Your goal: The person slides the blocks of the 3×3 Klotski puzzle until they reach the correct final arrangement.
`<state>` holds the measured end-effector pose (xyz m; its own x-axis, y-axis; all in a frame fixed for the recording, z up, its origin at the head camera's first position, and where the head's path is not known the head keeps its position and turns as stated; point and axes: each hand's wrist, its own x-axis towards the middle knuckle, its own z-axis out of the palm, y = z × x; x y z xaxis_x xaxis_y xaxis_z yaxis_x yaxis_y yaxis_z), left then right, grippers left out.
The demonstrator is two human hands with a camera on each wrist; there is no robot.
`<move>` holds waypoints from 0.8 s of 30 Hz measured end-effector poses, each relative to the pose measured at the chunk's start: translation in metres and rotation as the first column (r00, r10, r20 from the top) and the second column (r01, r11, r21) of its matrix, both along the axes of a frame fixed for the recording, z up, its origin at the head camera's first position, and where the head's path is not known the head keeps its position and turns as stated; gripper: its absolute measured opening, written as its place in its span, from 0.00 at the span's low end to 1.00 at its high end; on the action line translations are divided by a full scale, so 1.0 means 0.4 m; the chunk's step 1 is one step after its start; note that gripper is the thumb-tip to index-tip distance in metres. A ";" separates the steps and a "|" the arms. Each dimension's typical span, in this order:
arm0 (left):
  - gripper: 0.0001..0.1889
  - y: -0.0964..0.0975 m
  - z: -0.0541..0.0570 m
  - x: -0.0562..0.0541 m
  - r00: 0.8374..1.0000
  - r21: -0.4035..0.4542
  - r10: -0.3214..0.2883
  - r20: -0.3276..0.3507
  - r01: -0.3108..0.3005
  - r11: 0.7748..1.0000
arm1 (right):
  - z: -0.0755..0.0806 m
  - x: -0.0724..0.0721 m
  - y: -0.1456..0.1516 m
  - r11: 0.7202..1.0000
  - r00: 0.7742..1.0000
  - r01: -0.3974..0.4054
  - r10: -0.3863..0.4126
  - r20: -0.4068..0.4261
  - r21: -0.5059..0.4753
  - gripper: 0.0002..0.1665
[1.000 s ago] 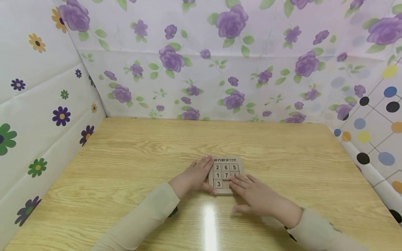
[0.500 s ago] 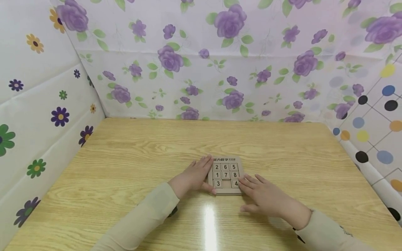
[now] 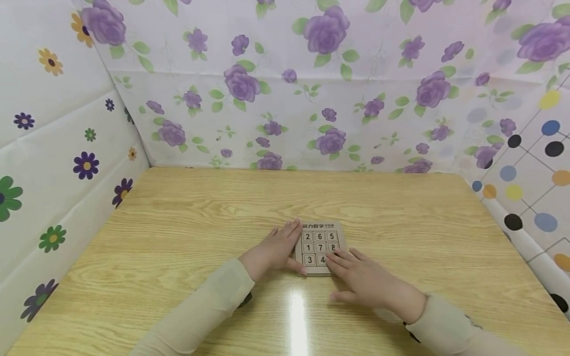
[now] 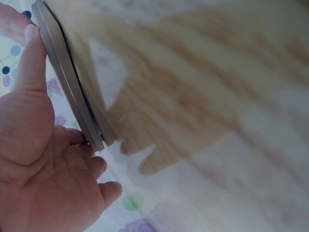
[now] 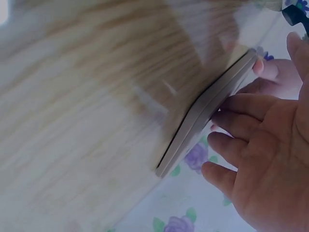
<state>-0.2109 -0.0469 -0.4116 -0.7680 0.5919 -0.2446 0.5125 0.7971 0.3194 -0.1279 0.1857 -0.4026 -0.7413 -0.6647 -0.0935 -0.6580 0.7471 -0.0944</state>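
A number sliding puzzle [image 3: 339, 228] lies flat on the table in the head view. Its square tiles read 2, 6, 5 on top, then 1, 7, 8, with 3 and 4 along the bottom. My left hand [image 3: 275, 250] steadies the left side, its thumb at the near corner and its fingers along the far part of the edge. Fingertips of my right hand [image 3: 367, 280] rest at the tile marked 4 [image 3: 322, 260], covering the bottom right slot. From the right wrist view, straight fingers [image 5: 246, 106] reach over the edge of the puzzle.
The wood-grain table [image 3: 213, 212] spreads around the puzzle, with a bright light reflection near its front. Flower-printed cloth [image 3: 289, 113] stands behind it, and patterned cloth panels border both sides.
Between the last two frames, my right fingers have slid leftward, and the tile marked 4 has shifted from the bottom right slot to the bottom middle. My left hand stays in place.
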 end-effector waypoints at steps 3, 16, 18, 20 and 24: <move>0.61 -0.001 0.001 -0.001 1.000 0.004 0.000 -0.005 0.000 1.000 | 0.003 -0.002 -0.009 1.000 1.000 0.001 -0.001 0.007 0.007 0.46; 0.61 -0.001 -0.003 -0.007 1.000 0.015 0.004 -0.012 -0.003 1.000 | 0.008 -0.040 0.010 0.999 0.998 0.026 -0.024 0.052 -0.037 0.47; 0.61 -0.001 -0.005 -0.005 1.000 0.015 0.000 -0.015 0.000 1.000 | 0.006 -0.049 0.017 0.998 0.998 0.047 -0.045 0.049 -0.044 0.47; 0.61 -0.001 -0.006 -0.004 1.000 0.011 -0.003 -0.015 0.003 1.000 | 0.004 -0.057 0.023 0.997 0.997 0.063 -0.061 0.048 -0.050 0.48; 0.62 -0.002 -0.007 -0.002 1.000 0.002 -0.006 -0.019 0.007 1.000 | 0.001 -0.062 0.028 0.995 0.995 0.081 -0.078 0.056 -0.059 0.48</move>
<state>-0.2119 -0.0476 -0.4144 -0.7687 0.5973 -0.2286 0.5237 0.7930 0.3111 -0.1527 0.1970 -0.4022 -0.7872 -0.6093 -0.0954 -0.5894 0.7888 -0.1745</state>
